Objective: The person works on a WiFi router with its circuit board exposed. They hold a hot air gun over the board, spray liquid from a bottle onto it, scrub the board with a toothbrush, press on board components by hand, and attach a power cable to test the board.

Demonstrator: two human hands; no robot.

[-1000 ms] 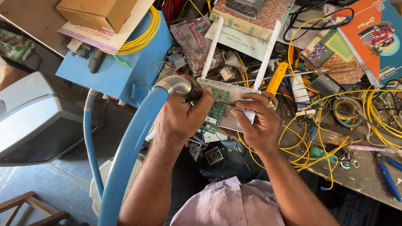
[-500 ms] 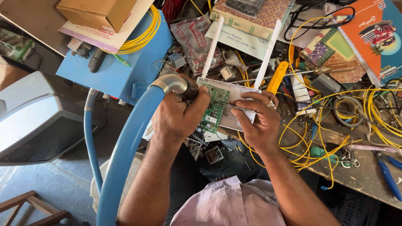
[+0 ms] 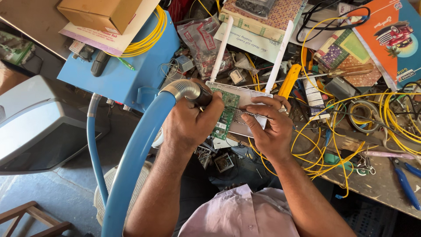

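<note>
Green, the printed circuit board (image 3: 226, 115) under the fingertips, lying in the opened white plastic router shell with two upright white antennas (image 3: 245, 105). Left hand (image 3: 190, 123) wrapped tight around a black-nosed tool at the end of a ribbed silver metal hose neck (image 3: 182, 89), tip down on the board's left part. Right hand (image 3: 269, 127) with fingers bent and closed on the shell's near right edge, thumb and forefinger pinched near a thin dark lead across the board; whether pinching the lead itself, hard to tell. Silver ring on one right finger.

Outward from the silver neck, a thick blue flexible hose (image 3: 131, 166) sweeping down toward the lower left, past the left forearm. Just behind the router, right of the antennas, a yellow utility knife (image 3: 289, 81). Yellow thin cables (image 3: 351, 127) looped and tangled over the cluttered wooden workbench (image 3: 386, 193) to the right, with blue-handled pliers (image 3: 405, 182) near its edge. Upper left, a blue metal box (image 3: 127, 74) carrying a coil of yellow cable and a brown cardboard carton (image 3: 98, 13). Far left, a grey plastic casing (image 3: 37, 123) on the floor side. Upper right, an orange printed booklet (image 3: 390, 35).
</note>
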